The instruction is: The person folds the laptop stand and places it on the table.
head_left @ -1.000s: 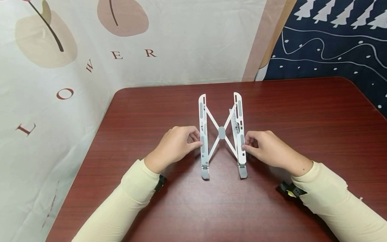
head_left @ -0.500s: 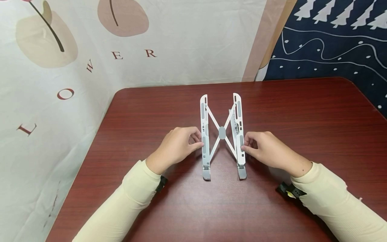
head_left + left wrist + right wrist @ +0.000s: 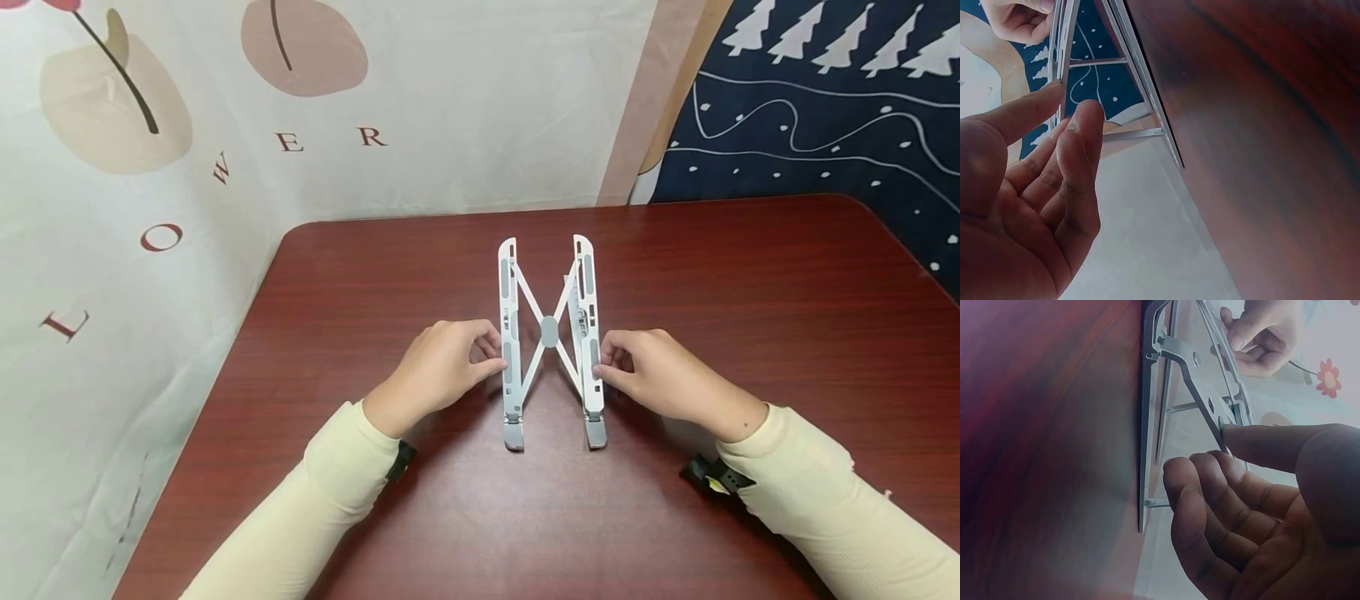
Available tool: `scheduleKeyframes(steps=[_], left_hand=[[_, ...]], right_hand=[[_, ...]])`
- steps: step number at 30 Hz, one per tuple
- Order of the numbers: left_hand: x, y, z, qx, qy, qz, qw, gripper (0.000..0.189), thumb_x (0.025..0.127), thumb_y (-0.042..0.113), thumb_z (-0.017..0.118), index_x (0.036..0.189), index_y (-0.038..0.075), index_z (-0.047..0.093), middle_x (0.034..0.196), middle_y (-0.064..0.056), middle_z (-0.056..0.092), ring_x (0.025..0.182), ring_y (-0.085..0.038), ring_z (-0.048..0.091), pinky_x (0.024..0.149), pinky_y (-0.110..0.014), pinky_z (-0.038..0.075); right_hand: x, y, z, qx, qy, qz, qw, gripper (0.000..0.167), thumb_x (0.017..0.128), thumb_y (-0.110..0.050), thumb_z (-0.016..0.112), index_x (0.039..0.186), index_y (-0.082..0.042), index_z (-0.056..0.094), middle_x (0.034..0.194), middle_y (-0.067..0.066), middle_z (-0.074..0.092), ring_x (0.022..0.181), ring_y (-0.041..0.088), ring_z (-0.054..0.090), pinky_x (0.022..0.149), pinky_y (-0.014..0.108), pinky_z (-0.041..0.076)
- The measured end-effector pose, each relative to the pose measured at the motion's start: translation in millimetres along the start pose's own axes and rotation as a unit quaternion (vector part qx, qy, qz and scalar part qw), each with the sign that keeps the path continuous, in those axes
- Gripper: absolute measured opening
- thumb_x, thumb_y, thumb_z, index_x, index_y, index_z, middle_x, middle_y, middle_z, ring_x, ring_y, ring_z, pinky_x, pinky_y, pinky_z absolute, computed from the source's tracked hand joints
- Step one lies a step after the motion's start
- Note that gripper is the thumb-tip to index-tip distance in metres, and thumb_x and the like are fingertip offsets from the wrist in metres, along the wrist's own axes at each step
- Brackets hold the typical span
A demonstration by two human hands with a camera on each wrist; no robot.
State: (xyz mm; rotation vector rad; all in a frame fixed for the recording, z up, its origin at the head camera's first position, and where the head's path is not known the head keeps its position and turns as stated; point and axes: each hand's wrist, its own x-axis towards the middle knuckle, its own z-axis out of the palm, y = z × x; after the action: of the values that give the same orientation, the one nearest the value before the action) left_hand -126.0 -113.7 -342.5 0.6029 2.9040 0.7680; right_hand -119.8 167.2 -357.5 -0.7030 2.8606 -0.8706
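Pale cloth printed with letters (image 3: pixel 480 108) and navy cloth with white trees (image 3: pixel 810 125) stand behind a reddish-brown surface (image 3: pixel 420 517), on whose middle a folding stand (image 3: pixel 550 332) sits between the person's two hands. Left grip (image 3: pixel 442 367) pinches the outer edge of the left rail (image 3: pixel 510 333), thumb uppermost; right grip (image 3: pixel 652 373) pinches the right rail (image 3: pixel 589 333) the same way.

Both holds are light and near the front half of the rails, so uneven force could be the main risk: more push or pull from one side would likely skew the frame or slide it across the smooth top. A thumb slipping off a narrow edge could let one rail swing alone. Pressing down might shift the slanted brace (image 3: pixel 1191 381) and drop a rail, and the crossed arms could nip a fingertip if they close fast.

The stand is slim, white to silver and apparently metal. Its rails run nearly parallel, joined by an X of thin arms at a grey oval hub, with grey strips (image 3: pixel 511 362) along their tops and hinged grey lips (image 3: pixel 513 436) at the near ends.
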Motion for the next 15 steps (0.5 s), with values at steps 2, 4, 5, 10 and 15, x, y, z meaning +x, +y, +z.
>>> scheduleKeyframes(steps=[2, 4, 5, 10, 15], left_hand=[[-0.4, 0.3, -0.1, 0.000, 0.000, 0.001, 1.0000, 0.014, 0.087, 0.028, 0.077, 0.095, 0.020, 0.069, 0.087, 0.011, 0.075, 0.056, -0.003, 0.052, 0.070, -0.030, 0.046], [-0.6, 0.8, -0.1, -0.001, 0.001, 0.001, 1.0000, 0.014, 0.087, 0.028, 0.077, 0.095, 0.020, 0.069, 0.088, 0.011, 0.074, 0.055, -0.004, 0.051, 0.068, -0.030, 0.045], [-0.6, 1.0, 0.0, -0.001, 0.001, 0.002, 1.0000, 0.014, 0.087, 0.028, 0.077, 0.095, 0.020, 0.069, 0.088, 0.011, 0.074, 0.054, -0.005, 0.050, 0.068, -0.029, 0.045], [0.0, 2.1, 0.5, 0.000, 0.001, 0.000, 1.0000, 0.014, 0.087, 0.029, 0.078, 0.094, 0.021, 0.069, 0.088, 0.011, 0.075, 0.054, -0.005, 0.050, 0.068, -0.030, 0.045], [0.1, 2.2, 1.9, -0.003, 0.000, 0.001, 1.0000, 0.014, 0.087, 0.029, 0.078, 0.094, 0.020, 0.069, 0.087, 0.011, 0.075, 0.057, -0.002, 0.053, 0.070, -0.030, 0.047]], right_hand=[[0.1, -0.4, -0.1, 0.001, 0.000, 0.000, 1.0000, 0.016, 0.088, -0.012, 0.073, 0.079, -0.014, 0.060, 0.065, -0.007, 0.058, 0.061, 0.006, 0.051, 0.059, 0.023, 0.044], [0.0, -0.5, 0.0, 0.002, 0.000, -0.002, 1.0000, 0.016, 0.088, -0.012, 0.073, 0.079, -0.014, 0.060, 0.065, -0.007, 0.058, 0.061, 0.006, 0.052, 0.059, 0.023, 0.044], [0.0, -0.5, 0.0, 0.002, 0.001, -0.002, 1.0000, 0.016, 0.088, -0.012, 0.073, 0.079, -0.014, 0.060, 0.065, -0.007, 0.058, 0.061, 0.006, 0.052, 0.059, 0.023, 0.044], [-0.1, -0.6, 0.4, 0.001, 0.003, -0.003, 1.0000, 0.016, 0.088, -0.012, 0.073, 0.078, -0.014, 0.060, 0.065, -0.007, 0.058, 0.061, 0.006, 0.052, 0.059, 0.023, 0.044], [-0.2, -1.0, 0.7, 0.001, 0.002, -0.004, 1.0000, 0.016, 0.088, -0.012, 0.073, 0.078, -0.014, 0.060, 0.065, -0.007, 0.058, 0.061, 0.006, 0.051, 0.059, 0.023, 0.044]])
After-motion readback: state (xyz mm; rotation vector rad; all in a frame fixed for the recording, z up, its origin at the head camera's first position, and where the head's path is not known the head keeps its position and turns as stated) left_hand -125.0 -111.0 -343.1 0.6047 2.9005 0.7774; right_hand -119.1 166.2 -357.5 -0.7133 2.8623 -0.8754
